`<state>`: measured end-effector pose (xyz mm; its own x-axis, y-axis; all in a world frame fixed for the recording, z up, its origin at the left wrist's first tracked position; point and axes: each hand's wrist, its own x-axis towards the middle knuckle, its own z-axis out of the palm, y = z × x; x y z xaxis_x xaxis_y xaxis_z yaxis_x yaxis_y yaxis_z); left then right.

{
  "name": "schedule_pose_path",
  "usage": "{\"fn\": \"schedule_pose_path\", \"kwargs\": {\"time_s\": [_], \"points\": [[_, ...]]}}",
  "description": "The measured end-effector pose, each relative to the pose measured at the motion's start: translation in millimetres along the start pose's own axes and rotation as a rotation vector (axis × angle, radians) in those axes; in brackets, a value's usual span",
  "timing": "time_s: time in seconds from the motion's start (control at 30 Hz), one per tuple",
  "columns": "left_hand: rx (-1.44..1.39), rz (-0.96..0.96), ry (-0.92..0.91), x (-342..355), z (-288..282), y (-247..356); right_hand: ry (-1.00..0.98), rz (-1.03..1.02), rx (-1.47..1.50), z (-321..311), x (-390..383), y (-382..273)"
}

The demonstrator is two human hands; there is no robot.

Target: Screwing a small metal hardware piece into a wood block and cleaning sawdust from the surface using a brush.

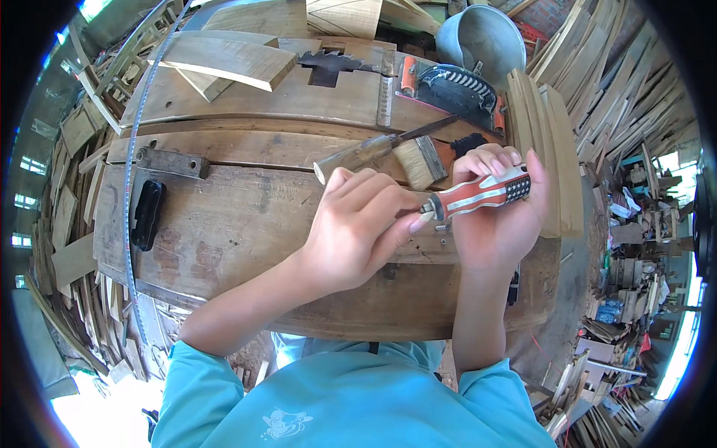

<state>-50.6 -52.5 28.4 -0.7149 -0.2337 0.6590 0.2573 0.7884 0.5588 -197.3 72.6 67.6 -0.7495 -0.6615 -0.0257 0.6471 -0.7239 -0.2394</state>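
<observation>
two mishaps seem possible over the table, taken left to right. the wood-handled tool, its butt just beside the left hand's knuckles in this view, might be nudged if that hand jerked off its pinch. next, the metal end of the red-and-white screwdriver could slip loose, since only finger and thumb seem to hold it; any small part let go there might land among the loose metal pieces and be hard to pick out. as for pose, the left forearm slants in from the lower left, back of the hand up, fingers curled, thumb and forefinger pinched narrowly at the tool's tip; exactly what they grip is too small to tell. the screwdriver lies between both hands, above the table's right part, tip leftward, handle rising slightly to the right. the right forearm comes up nearly straight, and the right hand is turned palm up, cradling the handle, fingers bent over its far side, thumb raised beside the butt.
</observation>
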Motion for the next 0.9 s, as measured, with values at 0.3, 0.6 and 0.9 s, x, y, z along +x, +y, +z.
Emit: {"fn": "schedule_pose_path", "kwargs": {"time_s": [0.3,0.6,0.9], "points": [[-0.026,0.031,0.005,-7,19,12,-0.042,-0.029,-0.031,-1,-2,-1],[-0.381,-0.246,-0.048,-5,20,31,-0.047,-0.107,-0.15,2,1,-9],[-0.386,-0.243,-0.014,-4,19,32,0.039,-0.141,-0.217,9,8,-6]]}}
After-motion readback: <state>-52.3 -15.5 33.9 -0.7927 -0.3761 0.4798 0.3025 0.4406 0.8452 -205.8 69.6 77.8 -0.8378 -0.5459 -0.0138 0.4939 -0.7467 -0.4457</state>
